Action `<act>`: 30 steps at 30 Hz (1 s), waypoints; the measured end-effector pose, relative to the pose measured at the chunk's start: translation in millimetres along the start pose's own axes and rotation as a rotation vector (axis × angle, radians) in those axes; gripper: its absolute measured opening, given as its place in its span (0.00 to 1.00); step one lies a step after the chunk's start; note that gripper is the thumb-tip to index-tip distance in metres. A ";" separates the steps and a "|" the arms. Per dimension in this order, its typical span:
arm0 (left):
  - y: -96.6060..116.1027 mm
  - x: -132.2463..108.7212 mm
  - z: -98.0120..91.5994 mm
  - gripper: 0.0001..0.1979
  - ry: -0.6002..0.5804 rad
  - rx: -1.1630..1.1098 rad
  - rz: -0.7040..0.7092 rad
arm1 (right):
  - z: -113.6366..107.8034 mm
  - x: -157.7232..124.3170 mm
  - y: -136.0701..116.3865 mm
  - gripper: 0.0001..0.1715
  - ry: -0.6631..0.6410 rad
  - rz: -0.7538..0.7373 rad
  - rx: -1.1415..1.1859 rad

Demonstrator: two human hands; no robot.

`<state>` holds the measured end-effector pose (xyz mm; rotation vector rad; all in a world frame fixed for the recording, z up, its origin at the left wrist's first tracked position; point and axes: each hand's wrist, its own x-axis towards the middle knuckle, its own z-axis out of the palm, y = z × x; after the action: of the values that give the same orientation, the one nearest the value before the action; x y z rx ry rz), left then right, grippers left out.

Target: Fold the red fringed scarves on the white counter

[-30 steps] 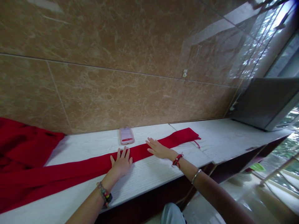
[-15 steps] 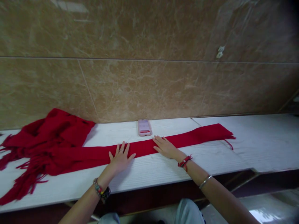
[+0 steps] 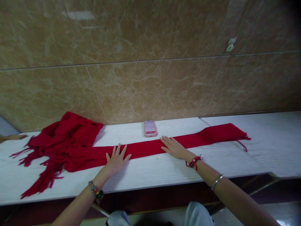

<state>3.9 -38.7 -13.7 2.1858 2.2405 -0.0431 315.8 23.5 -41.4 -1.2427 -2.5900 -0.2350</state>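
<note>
The left hand (image 3: 117, 161) now lies farther from the right hand (image 3: 175, 149) than before. Both rest open on the red scarf (image 3: 145, 149), smooth and narrow between them, rumpled beyond the left, fringed past the right.

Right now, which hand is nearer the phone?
The right hand, with the red bracelet: it rests on the red cloth close to the phone. The left hand lies farther off, toward the bunched fabric.

Head camera faces wall (image 3: 150, 91), tilted toward tabletop (image 3: 272, 138).
</note>
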 end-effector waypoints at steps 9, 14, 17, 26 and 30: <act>40.9 11.3 -4.9 0.30 -0.014 -0.033 0.016 | 3.6 -18.8 44.4 0.30 -0.009 0.067 -0.018; 7.9 13.5 -8.2 0.26 0.063 0.002 0.182 | 3.0 -20.5 45.2 0.30 0.005 0.078 0.029; -30.0 15.7 -12.6 0.21 0.143 0.101 0.350 | -1.8 -18.8 40.0 0.28 0.033 0.062 0.052; -101.7 6.4 -20.3 0.23 0.231 0.315 0.351 | -29.2 31.7 -67.0 0.22 0.017 -0.223 0.129; -122.5 1.4 -26.1 0.20 0.292 0.311 0.289 | -28.4 49.7 -91.1 0.15 -0.036 -0.284 0.047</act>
<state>-118.4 -39.5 13.8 2.8302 2.1436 -0.0780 219.2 -3.5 -2.5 -0.8673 -2.7806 -0.2044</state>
